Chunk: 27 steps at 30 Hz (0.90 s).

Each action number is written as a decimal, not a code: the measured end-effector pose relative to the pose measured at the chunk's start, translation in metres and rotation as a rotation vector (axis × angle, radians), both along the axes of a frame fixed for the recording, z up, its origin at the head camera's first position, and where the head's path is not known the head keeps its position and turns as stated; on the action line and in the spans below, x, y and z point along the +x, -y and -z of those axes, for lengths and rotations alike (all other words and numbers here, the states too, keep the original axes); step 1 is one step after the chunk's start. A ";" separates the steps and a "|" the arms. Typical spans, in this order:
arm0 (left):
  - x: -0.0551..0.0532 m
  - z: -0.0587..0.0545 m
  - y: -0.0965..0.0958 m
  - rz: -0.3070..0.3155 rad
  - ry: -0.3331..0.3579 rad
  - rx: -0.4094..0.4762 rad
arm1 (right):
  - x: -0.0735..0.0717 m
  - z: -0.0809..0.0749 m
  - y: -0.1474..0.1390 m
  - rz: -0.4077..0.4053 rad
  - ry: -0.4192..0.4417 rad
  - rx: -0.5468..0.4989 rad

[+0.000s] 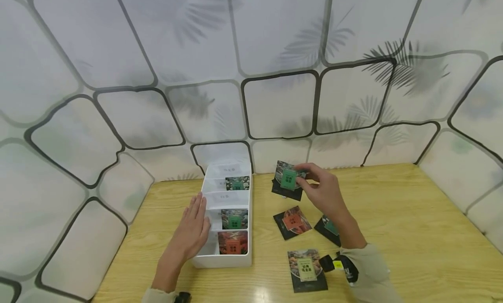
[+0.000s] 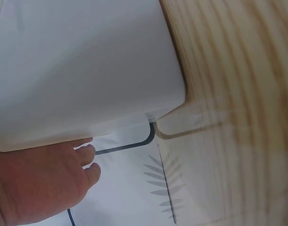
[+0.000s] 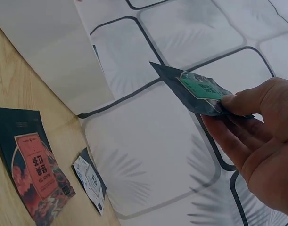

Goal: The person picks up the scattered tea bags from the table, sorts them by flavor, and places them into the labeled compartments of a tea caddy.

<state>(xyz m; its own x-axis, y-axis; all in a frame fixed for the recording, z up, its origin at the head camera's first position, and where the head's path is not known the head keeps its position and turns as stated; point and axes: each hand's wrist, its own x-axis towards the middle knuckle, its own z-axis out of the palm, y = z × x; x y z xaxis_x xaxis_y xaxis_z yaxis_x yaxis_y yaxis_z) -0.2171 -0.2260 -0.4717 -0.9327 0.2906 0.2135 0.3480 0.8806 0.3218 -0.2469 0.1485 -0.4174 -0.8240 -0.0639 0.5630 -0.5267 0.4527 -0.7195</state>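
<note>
My right hand (image 1: 324, 191) pinches a tea packet with a green label (image 1: 288, 179) between thumb and fingers, above the table's far part. In the right wrist view this packet (image 3: 200, 89) is tilted, its label facing up. Along the left side of a white compartment box (image 1: 222, 262) rests my left hand (image 1: 190, 228), fingers straight. The left wrist view has that hand (image 2: 45, 183) against the box wall. Inside the box stand a red-labelled packet (image 1: 232, 243) in the nearest compartment, a green-labelled one (image 1: 234, 219) behind it, and another green-labelled one (image 1: 237, 183) farther back.
On the wooden table lie a red-labelled packet (image 1: 292, 222), a yellow-labelled packet (image 1: 307, 270), and a green-labelled packet (image 1: 327, 231) partly covered by my right forearm. A white-labelled packet (image 3: 89, 181) lies beyond the red one. A patterned wall (image 1: 279, 106) rises behind the table.
</note>
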 end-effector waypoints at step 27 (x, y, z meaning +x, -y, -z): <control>-0.003 0.004 0.000 -0.013 -0.035 -0.033 | 0.000 0.011 0.066 -0.161 0.035 -0.007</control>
